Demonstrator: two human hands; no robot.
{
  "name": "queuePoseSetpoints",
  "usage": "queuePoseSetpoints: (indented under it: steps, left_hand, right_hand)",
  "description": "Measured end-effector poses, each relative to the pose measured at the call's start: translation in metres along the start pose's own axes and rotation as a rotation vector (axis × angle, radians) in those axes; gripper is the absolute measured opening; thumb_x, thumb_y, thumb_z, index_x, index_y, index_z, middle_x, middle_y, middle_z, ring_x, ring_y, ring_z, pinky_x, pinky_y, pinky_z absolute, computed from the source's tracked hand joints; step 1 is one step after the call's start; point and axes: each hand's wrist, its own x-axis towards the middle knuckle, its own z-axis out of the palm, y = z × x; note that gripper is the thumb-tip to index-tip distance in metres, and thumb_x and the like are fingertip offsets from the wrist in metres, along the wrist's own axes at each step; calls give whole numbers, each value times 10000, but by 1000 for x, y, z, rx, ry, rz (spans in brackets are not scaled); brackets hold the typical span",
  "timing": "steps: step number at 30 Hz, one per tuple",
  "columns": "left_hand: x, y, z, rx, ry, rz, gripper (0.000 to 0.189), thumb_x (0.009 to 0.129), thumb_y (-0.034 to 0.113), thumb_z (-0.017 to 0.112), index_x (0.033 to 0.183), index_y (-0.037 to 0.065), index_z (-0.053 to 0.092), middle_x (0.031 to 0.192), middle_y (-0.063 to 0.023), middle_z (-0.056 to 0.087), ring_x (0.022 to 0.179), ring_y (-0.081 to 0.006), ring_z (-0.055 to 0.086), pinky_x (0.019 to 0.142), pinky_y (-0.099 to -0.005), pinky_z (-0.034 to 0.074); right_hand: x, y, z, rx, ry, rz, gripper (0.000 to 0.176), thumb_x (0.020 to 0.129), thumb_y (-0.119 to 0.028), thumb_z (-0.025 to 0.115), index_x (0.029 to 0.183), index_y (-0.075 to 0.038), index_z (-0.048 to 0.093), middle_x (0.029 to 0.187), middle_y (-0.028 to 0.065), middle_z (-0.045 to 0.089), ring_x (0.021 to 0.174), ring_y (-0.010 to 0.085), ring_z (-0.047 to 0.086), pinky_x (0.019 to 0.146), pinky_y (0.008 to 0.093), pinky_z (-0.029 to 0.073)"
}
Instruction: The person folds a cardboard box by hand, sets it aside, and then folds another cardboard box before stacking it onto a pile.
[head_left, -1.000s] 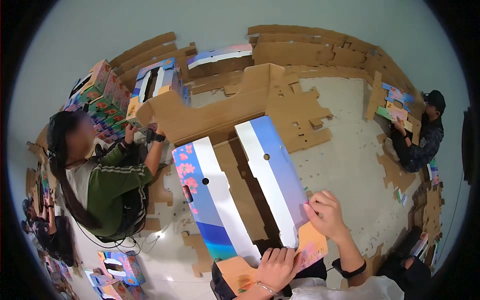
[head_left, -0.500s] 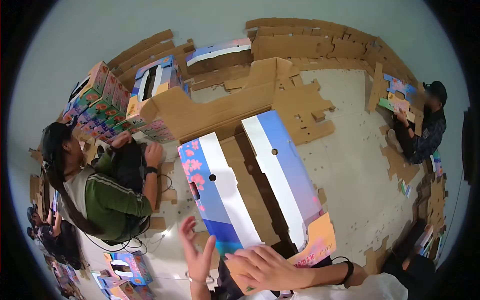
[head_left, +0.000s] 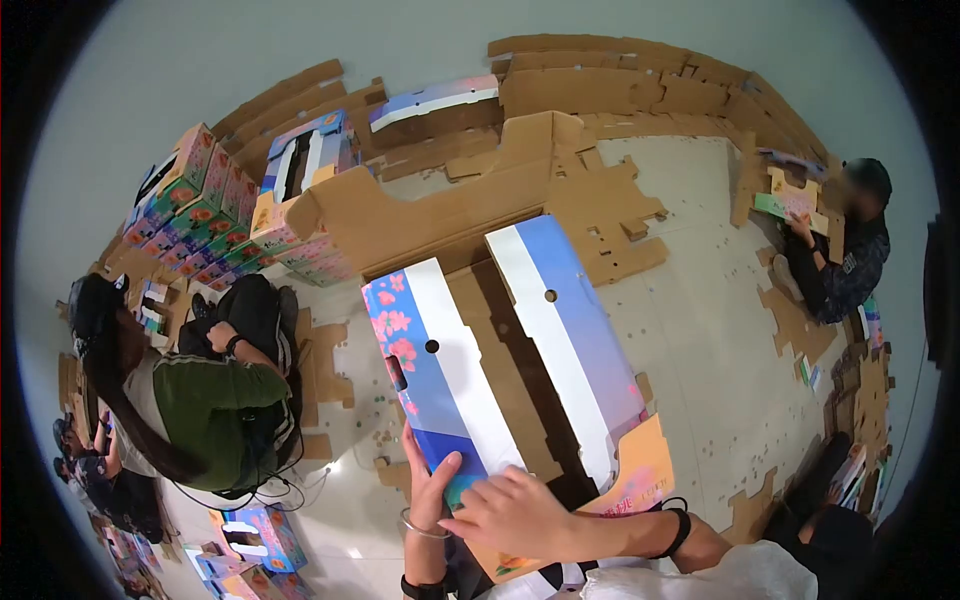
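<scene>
A printed cardboard box (head_left: 450,370), blue with pink flowers, lies in front of me. Its two long top panels are folded inward with a gap between them, and its large brown far flap (head_left: 450,205) stands up. At the box's near left corner, my left hand (head_left: 430,495) grips the side wall, thumb on top and fingers along the outside. My right hand (head_left: 515,515) crosses to the same corner, its fingers curled over the top edge by the orange near flap (head_left: 640,465). The fingertips of my right hand are partly hidden.
Finished-looking boxes (head_left: 190,205) are stacked at the back left. A person in a green top (head_left: 215,410) sits at left; another in dark clothes (head_left: 850,260) sits at right holding a box piece. Flat brown cardboard (head_left: 610,210) and small scraps lie on the floor.
My left hand has come in from open air onto the box's corner, and its fingers have closed there. My right hand stays by the corner. The person at left has leaned away and lowered their hands.
</scene>
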Motion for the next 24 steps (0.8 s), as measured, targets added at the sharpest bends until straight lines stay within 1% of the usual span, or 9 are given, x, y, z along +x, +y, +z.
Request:
queuePoseSetpoints:
  steps: [4,9,12,13,16,17,20,22,24]
  left_hand:
    - [3,-3,-1,-72,8,14,790,768,110,659,1419,80,212,1309,-111,371,1193,-216,376,1023,-339,312]
    - [0,-6,-3,-17,9,79,754,777,122,653,1408,89,242,1287,-110,388,1162,-215,398,1005,-327,323]
    - [-7,-2,3,-71,38,106,749,779,132,652,1405,87,243,1283,-110,389,1159,-213,396,992,-318,327]
    - [-3,-5,-1,-28,44,66,746,779,133,652,1403,89,247,1277,-109,391,1152,-213,400,987,-318,330]
    - [1,-10,-7,38,22,60,737,775,129,653,1396,92,258,1256,-106,402,1127,-213,411,980,-321,335]
    - [0,-16,-10,-11,30,77,732,772,126,652,1391,88,264,1247,-108,411,1116,-215,425,973,-324,351]
    - [-3,-3,8,-114,55,82,726,762,125,651,1381,77,273,1236,-117,428,1101,-222,452,955,-332,384]
    - [-4,-1,14,-172,74,52,727,755,126,650,1376,70,277,1235,-123,434,1097,-227,465,945,-337,402]
    - [-2,-8,12,-162,95,88,724,745,125,646,1370,65,284,1232,-134,443,1090,-239,485,926,-343,428]
  right_hand:
    - [-4,-13,20,-91,-47,50,353,822,-358,645,645,-81,517,586,3,476,570,153,524,575,281,382]
    - [-2,-24,13,214,68,-60,152,797,-225,641,760,-107,553,647,-7,510,573,148,525,563,268,403]
    - [-4,-20,13,237,2,-55,162,834,-216,590,886,-63,575,700,17,539,643,158,549,614,276,392]
    - [-7,-19,17,193,-69,-18,169,835,-224,588,875,-61,570,765,32,546,692,166,555,650,282,409]
    - [-7,-8,19,323,54,-63,201,785,-172,644,969,-95,617,798,9,521,712,166,547,679,300,443]
    - [-6,-8,9,444,12,-56,332,779,-134,664,1105,-90,617,942,13,551,851,172,563,774,313,446]
    - [-5,-12,-49,624,163,-113,465,747,-86,691,1201,-102,589,1047,24,574,930,173,569,814,310,443]
    - [-19,-8,-101,496,207,-149,461,704,-79,709,1155,-93,610,1113,77,578,961,176,570,840,319,437]
    - [-52,21,-130,752,161,-39,389,718,-108,681,1104,-83,635,1113,121,580,975,180,563,843,345,437]
